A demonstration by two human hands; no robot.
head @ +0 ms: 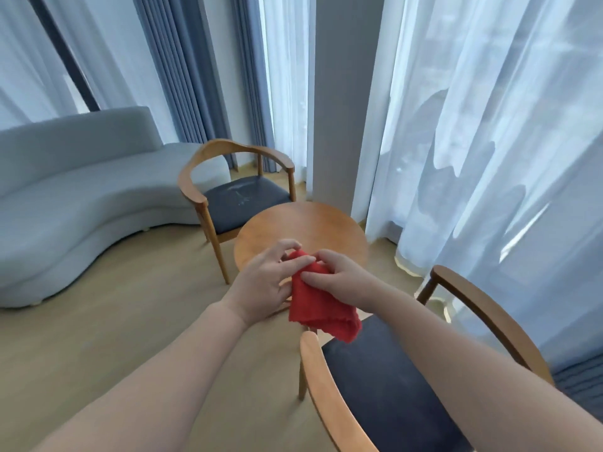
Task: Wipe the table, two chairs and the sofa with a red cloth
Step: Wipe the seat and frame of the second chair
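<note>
A red cloth [318, 303] hangs in the air above the near edge of the round wooden table [310, 225]. My left hand [266, 282] pinches its top left corner and my right hand [341, 282] pinches its top right side. One wooden chair with a dark seat [243, 199] stands beyond the table. A second chair of the same kind [401, 383] is close in front of me at the lower right. The pale grey curved sofa [71, 197] fills the left side.
A light wood floor [130, 337] lies open between sofa and table. Blue drapes [192, 70] and sheer white curtains [483, 125] hang behind the furniture, either side of a grey pillar [342, 102].
</note>
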